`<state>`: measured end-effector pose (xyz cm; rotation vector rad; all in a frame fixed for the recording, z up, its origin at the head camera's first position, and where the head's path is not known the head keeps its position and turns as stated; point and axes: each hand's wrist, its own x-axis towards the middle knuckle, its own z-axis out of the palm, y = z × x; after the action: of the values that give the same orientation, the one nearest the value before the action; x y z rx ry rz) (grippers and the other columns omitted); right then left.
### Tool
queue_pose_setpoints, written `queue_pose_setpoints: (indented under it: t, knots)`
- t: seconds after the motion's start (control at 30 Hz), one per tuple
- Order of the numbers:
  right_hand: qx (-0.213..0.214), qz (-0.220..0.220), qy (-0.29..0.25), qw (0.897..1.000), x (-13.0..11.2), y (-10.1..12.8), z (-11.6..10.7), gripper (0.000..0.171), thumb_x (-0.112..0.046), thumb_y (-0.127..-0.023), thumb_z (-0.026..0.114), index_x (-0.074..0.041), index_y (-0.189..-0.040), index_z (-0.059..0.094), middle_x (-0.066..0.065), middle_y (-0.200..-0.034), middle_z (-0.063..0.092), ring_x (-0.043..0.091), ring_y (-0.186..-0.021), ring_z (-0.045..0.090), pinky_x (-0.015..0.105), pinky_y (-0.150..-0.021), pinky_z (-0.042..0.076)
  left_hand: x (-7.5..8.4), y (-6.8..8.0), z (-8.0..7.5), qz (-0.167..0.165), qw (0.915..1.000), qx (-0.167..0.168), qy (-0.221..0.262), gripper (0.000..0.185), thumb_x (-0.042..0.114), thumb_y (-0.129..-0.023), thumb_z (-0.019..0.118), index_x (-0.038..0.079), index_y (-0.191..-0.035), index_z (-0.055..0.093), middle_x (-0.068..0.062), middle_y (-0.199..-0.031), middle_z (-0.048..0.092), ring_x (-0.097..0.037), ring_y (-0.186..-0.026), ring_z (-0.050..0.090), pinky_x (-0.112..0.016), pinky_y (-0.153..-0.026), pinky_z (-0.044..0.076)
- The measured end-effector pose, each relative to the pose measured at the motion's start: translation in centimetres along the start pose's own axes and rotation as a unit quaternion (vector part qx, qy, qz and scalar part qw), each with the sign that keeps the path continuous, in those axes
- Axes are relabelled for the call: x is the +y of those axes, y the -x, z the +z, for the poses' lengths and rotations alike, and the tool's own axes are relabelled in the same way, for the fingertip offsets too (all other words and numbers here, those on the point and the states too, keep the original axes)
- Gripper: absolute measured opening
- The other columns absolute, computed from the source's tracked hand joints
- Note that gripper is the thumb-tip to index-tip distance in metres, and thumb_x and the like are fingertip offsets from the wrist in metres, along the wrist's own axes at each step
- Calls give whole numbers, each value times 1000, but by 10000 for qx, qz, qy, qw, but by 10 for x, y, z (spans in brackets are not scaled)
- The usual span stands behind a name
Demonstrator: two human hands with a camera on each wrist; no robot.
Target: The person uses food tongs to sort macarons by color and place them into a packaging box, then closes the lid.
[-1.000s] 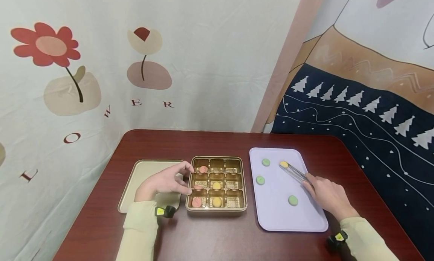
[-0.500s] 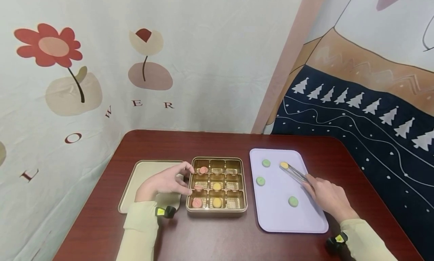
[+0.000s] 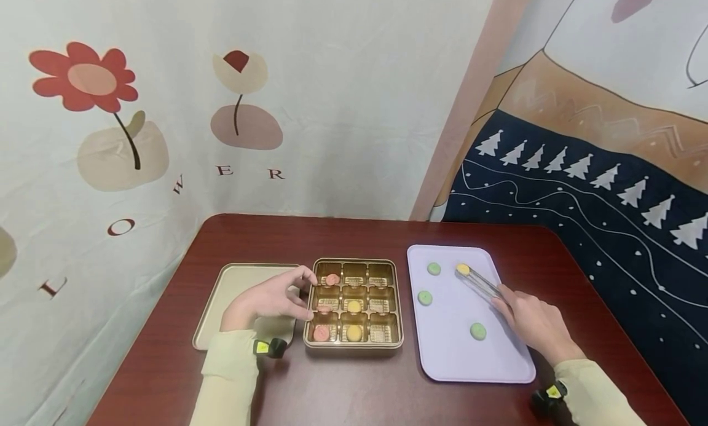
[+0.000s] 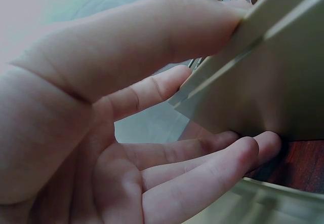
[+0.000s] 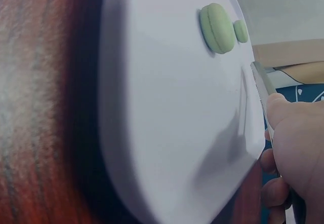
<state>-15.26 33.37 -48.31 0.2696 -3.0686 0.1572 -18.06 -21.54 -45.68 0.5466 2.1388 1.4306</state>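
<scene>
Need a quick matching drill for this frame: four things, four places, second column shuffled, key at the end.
Things:
1. left hand
2. clear plastic tongs
3. round yellow cake on the lilac tray
4. flat gold tin lid

Places or states:
A. between the tips of the tongs
B. lying on the table left of the gold nine-compartment box
C. gripped by the right hand
D. holding the left edge of the gold box

Pairs: 1-D, 2-C, 3-A, 4-B
</scene>
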Motion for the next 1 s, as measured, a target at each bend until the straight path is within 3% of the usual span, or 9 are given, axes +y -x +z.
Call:
queue_pose_setpoints:
  t: [0.43, 0.7, 1.0]
  knots:
    - [246, -45, -7, 9997, -7, -2, -8, 56, -37, -103, 67, 1, -143, 59, 28, -120, 70, 30, -82, 65, 54, -72, 62, -1, 0, 2, -40, 10000, 18, 54, 59, 1, -83, 85, 2, -128, 46, -30, -131, 51, -30, -95, 75, -42, -80, 64]
    - [381, -130, -26, 9992, -21, -3, -16, 52, -37, -103, 67, -2, -142, 62, 24, -115, 73, 26, -77, 62, 47, -63, 59, -2, 0, 1, -47, 10000, 42, 0, 58, 1, -83, 86, 5, -127, 47, -30, -132, 50, -30, -95, 75, -42, -81, 64]
    - [743, -642, 50, 9952, -47, -10, -24, 45, -35, -100, 71, -9, -137, 66, 14, -100, 75, 20, -68, 57, 38, -55, 52, 1, 1, 0, -96, 9999, 82, -32, 59, 2, -83, 86, 4, -127, 47, -30, -133, 49, -29, -96, 75, -43, -82, 64]
